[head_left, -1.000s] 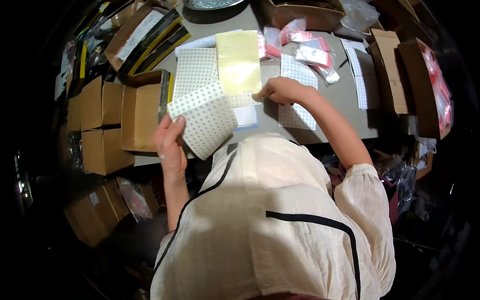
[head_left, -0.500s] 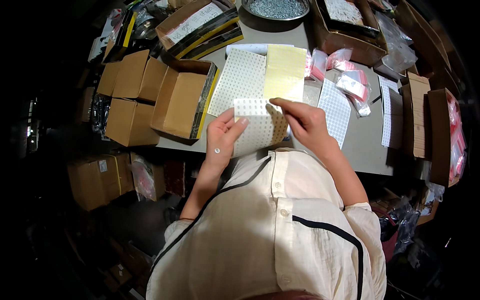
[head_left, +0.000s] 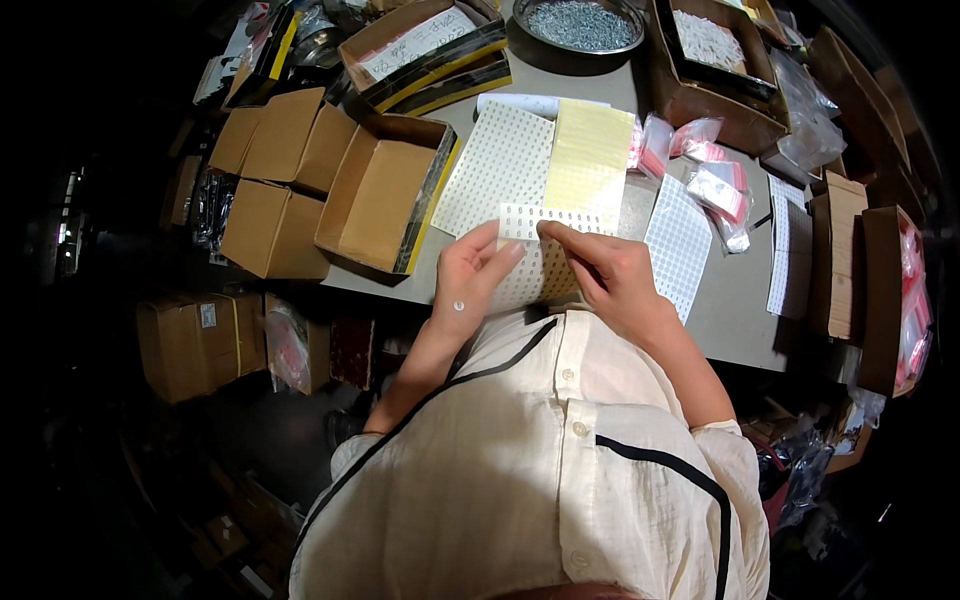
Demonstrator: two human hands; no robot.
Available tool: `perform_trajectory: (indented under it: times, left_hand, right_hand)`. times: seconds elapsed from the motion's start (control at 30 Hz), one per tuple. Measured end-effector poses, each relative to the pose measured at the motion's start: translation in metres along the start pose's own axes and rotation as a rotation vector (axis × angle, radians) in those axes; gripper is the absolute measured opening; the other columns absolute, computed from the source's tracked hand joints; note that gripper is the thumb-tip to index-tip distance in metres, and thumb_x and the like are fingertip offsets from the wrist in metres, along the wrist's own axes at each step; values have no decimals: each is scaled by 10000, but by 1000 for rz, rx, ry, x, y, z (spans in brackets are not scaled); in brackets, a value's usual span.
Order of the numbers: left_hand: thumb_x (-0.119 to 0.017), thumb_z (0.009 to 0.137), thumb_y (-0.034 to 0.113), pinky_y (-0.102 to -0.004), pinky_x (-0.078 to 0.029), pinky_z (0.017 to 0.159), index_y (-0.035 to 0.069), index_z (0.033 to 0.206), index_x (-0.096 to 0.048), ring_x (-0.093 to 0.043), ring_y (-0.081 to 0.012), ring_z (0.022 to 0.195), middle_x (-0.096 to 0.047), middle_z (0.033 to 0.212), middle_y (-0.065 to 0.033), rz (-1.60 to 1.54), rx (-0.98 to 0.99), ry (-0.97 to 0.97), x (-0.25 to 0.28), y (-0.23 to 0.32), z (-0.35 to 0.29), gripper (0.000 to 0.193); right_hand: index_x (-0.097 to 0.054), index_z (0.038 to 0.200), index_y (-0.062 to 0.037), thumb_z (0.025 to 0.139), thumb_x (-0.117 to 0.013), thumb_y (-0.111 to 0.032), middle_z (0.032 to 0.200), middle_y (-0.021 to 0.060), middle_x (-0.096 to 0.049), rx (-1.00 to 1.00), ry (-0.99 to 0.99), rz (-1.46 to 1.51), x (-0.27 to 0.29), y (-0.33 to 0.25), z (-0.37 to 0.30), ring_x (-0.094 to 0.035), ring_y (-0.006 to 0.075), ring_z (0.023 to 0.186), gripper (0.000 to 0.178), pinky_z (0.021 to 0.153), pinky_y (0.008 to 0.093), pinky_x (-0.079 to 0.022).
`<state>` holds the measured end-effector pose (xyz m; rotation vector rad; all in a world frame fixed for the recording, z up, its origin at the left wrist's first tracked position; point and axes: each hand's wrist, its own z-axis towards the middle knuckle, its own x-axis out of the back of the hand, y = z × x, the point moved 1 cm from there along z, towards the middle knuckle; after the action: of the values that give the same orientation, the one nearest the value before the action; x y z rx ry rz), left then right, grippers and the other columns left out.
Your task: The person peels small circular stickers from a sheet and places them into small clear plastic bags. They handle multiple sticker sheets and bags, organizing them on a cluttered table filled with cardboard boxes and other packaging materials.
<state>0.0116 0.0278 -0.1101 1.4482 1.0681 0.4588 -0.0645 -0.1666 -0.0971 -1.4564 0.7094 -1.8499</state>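
My left hand [head_left: 472, 272] grips the left edge of a white sheet of small printed stickers [head_left: 528, 272], thumb on top. The sheet is tilted and curves down toward my shirt. Over its upper part, my right hand [head_left: 618, 268] has its index finger and thumb closed together near the printed rows. Whatever lies between those fingertips is too small to make out. A small round white sticker [head_left: 459, 306] clings to the back of my left hand near the wrist. Just beyond lie another white sticker sheet [head_left: 495, 165] and a yellowish sheet [head_left: 592, 150].
An open cardboard box [head_left: 385, 195] stands left on the grey table [head_left: 735, 310]. At the back are a metal bowl of small metal parts [head_left: 580, 25] and a box with white pieces [head_left: 708, 40]. Rightward lie a sheet of round stickers [head_left: 678, 240] and clear-and-red plastic bags [head_left: 722, 195].
The view has shifted slightly. My right fingertips have moved left and nearer across the held sheet, from its upper right part. My left hand keeps its hold.
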Motion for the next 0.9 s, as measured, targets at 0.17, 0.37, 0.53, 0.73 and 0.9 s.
perform_trajectory:
  times: [0.17, 0.37, 0.53, 0.73, 0.9]
  left_hand:
    - [-598, 1011, 55, -240, -513, 871, -74, 1270, -610, -648, -97, 1010, -715, 1133, -103, 6, -10, -5, -1, 2, 0, 290]
    - [-595, 1006, 41, -242, -508, 870, -75, 1264, -606, -641, -91, 1012, -710, 1134, -89, 35, 19, -36, 4, 0, 2, 283]
    - [-600, 998, 31, -238, -509, 866, -67, 1258, -604, -640, -93, 1009, -709, 1130, -83, 29, 20, -22, -4, 5, -1, 278]
    - [-610, 995, 36, -224, -494, 813, -56, 1169, -614, -599, -56, 954, -698, 1068, -57, 56, 29, -33, -11, -1, 1, 197]
    - [-607, 1010, 53, -213, -491, 786, -60, 1247, -583, -615, -51, 906, -706, 1057, -68, 117, 34, -79, -9, -10, 1, 263]
  right_hand:
    - [-706, 1238, -142, 809, -659, 1, 759, 100, -688, 136, 101, -22, -5, -1, -1, -687, 264, 670, 454, 587, 364, -530]
    - [-705, 1235, -151, 784, -671, -6, 749, 67, -694, 154, 115, -57, -13, 3, -4, -689, 253, 665, 474, 575, 357, -528]
    - [-709, 1207, -137, 770, -673, 8, 769, 61, -668, 150, 106, -85, -10, -1, -3, -654, 254, 660, 462, 578, 353, -513]
    - [-691, 1146, -81, 769, -679, 12, 1022, 109, -648, 247, 240, -171, 0, -6, 4, -620, 316, 913, 388, 859, 415, -494]
    - [-644, 1173, -30, 808, -696, -48, 1165, 144, -628, 308, 207, -131, 10, -6, 8, -588, 351, 1053, 368, 989, 453, -429]
